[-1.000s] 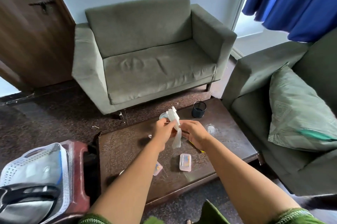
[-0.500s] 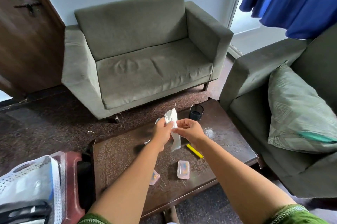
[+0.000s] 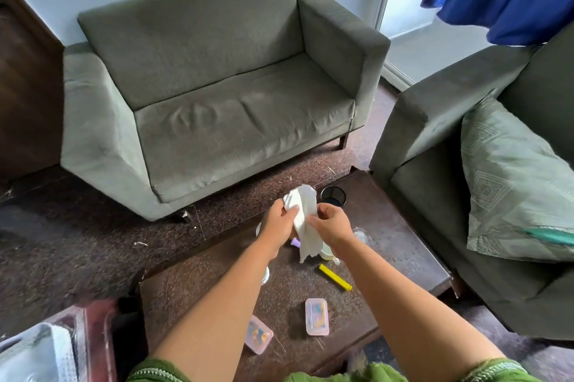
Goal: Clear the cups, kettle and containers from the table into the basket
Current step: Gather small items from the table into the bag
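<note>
Both hands are raised above the dark wooden surface (image 3: 403,245), each grasping the same crumpled white tissue (image 3: 306,220). The left hand (image 3: 278,221) pinches its upper left edge between thumb and fingers; the right hand (image 3: 330,224) pinches its right edge with curled fingers. The tissue hangs between them, its lower end dangling just above the surface.

On the surface, a black cup (image 3: 333,195) stands upright near the far edge, just beyond the hands. A clear glass (image 3: 360,234) stands beside the right wrist. A yellow pen-like object (image 3: 335,277) lies flat between the forearms. Two small clear containers with coloured contents lie near the front edge: one container (image 3: 316,316) between the arms, the other container (image 3: 258,335) partly hidden by the left forearm. A pale round item (image 3: 327,254) sits under the right wrist; what it is cannot be told.

The white perforated basket (image 3: 59,350) shows at the lower left, resting on a red stool (image 3: 93,335) beside the surface. A green sofa (image 3: 202,86) stands beyond, and a second sofa (image 3: 450,139) bearing a patterned cushion (image 3: 512,183) stands to the right.
</note>
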`<state>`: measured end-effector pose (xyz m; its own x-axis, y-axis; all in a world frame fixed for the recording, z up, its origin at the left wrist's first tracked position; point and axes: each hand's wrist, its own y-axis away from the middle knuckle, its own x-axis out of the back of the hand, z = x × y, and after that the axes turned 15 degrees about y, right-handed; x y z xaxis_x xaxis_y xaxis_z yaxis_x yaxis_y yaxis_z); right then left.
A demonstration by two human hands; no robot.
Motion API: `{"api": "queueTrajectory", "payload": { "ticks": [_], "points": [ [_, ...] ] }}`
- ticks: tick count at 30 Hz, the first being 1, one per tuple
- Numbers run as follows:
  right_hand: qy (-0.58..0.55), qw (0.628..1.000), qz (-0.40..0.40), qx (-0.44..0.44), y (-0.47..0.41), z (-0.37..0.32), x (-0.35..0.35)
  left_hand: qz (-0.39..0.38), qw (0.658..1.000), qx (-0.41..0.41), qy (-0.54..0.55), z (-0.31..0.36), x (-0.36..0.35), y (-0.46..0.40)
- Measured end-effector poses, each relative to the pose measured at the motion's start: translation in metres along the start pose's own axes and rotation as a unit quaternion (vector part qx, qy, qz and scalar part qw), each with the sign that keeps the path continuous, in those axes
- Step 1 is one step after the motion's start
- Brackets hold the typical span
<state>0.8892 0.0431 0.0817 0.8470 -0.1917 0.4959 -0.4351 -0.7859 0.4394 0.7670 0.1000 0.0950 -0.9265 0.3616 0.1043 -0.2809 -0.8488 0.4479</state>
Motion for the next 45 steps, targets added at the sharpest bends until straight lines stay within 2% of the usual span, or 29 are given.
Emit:
{"api": "queueTrajectory", "payload": {
  "ticks": [3,7,12,15,21,24,27,29,33,37,40,45],
  "points": [
    [0.031,0.999,0.025,-0.015,-0.019,0.001,0.006,-0.016,1.0,0.004,-0.015,0.005,-0.016,-0.018],
    [0.074,0.996,0.021,-0.042,-0.049,0.007,0.018,-0.011,0.993,-0.009,-0.118,0.003,-0.047,-0.049],
    [0.156,0.984,0.052,-0.065,-0.106,0.034,0.041,0.046,0.996,0.006,-0.081,-0.002,-0.094,-0.097],
    [0.153,0.984,0.07,-0.057,-0.14,0.05,0.048,0.072,0.995,0.019,-0.071,-0.01,-0.117,-0.13],
    [0.082,0.992,0.06,-0.076,-0.187,0.074,0.044,0.07,0.994,0.002,-0.085,-0.03,-0.143,-0.18],
    [0.08,0.992,0.043,-0.084,-0.2,0.082,0.036,0.046,0.989,0.003,-0.14,-0.045,-0.143,-0.196],
    [0.159,0.984,0.041,-0.063,-0.212,0.088,0.028,0.011,0.96,-0.002,-0.279,-0.054,-0.142,-0.208],
    [0.219,0.974,0.04,-0.045,-0.217,0.09,0.026,-0.019,0.943,-0.003,-0.331,-0.057,-0.14,-0.213],
    [0.25,0.968,0.032,-0.017,-0.228,0.1,0.025,-0.061,0.937,0.018,-0.342,-0.063,-0.139,-0.221],
    [0.27,0.963,0.023,0.016,-0.235,0.114,0.023,-0.012,0.944,0.003,-0.329,-0.066,-0.141,-0.23],
    [0.297,0.953,0.047,0.036,-0.239,0.122,0.025,0.033,0.948,-0.021,-0.315,-0.067,-0.141,-0.232],
    [0.322,0.943,0.059,0.066,-0.242,0.133,0.02,0.015,0.953,-0.028,-0.301,-0.078,-0.146,-0.231]
  ]
}}
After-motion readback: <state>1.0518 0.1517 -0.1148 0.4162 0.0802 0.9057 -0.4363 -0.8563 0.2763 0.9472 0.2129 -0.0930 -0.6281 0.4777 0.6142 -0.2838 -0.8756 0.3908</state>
